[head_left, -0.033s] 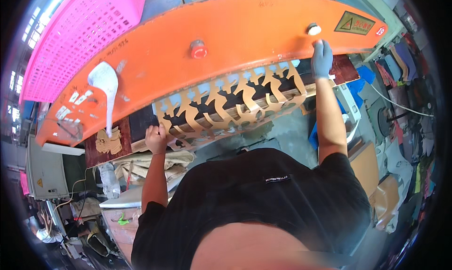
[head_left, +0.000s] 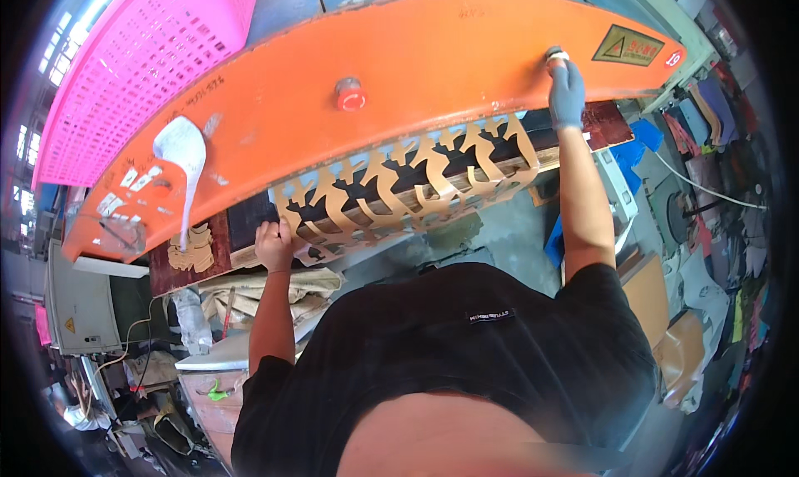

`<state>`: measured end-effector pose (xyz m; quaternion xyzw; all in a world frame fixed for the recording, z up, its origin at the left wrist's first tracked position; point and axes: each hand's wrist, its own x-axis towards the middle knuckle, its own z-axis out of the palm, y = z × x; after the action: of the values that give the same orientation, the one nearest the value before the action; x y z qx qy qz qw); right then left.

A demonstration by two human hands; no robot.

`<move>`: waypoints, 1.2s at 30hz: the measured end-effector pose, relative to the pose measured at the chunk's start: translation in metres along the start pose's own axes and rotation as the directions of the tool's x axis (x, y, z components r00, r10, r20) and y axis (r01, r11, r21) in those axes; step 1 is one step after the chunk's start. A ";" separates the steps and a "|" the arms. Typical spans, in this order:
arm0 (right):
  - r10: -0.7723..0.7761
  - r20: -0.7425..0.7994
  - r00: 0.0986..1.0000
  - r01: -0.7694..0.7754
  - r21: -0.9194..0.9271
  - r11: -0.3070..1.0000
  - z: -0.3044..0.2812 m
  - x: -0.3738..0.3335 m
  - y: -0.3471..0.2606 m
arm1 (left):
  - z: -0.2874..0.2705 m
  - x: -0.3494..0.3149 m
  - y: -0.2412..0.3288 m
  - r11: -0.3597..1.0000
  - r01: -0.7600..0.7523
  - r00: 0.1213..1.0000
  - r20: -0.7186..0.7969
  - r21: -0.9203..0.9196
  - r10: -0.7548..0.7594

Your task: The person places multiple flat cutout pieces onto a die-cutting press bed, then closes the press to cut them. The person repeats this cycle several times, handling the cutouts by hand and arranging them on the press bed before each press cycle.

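Observation:
My left hand (head_left: 274,245), bare, is closed at the left edge of a tan sheet (head_left: 387,181) full of cut-out openings; its fingertips are partly hidden. The sheet lies across a dark board and droops over its front edge, its far side under an orange machine beam (head_left: 449,48). On the beam's right part, my right hand (head_left: 568,98), in a grey glove, has its fingers together on a white push button (head_left: 556,57), which they partly cover. A red push button (head_left: 350,96) sits near the beam's middle. Small tan cut pieces (head_left: 191,250) lie piled on the board's left end.
A pink perforated basket (head_left: 141,77) stands on the machine at the far left. A white spoon-shaped piece (head_left: 181,148) hangs on the beam. Folded beige material (head_left: 266,298) lies below my left hand. A grey cabinet (head_left: 76,302) stands at left; coloured material pieces (head_left: 707,115) lie at right.
My right hand has moved up from just below the white button onto it. The orange beam sits slightly lower, nearer me. My left hand has barely moved.

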<state>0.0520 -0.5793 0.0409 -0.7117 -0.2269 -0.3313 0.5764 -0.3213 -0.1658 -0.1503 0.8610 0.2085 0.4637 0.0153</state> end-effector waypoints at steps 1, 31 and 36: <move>-0.039 -0.022 0.999 0.039 -0.021 0.999 -0.002 0.008 0.002 | -0.001 -0.001 0.001 1.000 0.012 1.000 -0.007 0.017 -0.012; 0.143 0.451 0.881 0.139 -0.536 0.833 -0.046 -0.104 0.139 | -0.015 -0.009 0.010 0.985 0.160 0.978 0.126 0.068 -0.167; 0.103 0.400 0.911 0.138 -0.530 0.836 -0.079 -0.137 0.127 | -0.043 -0.048 0.029 0.985 0.160 0.981 0.096 0.063 -0.166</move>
<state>0.0319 -0.6775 -0.1354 -0.8978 -0.2457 -0.2296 0.2843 -0.3690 -0.2175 -0.1569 0.8634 0.2899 0.4110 0.0403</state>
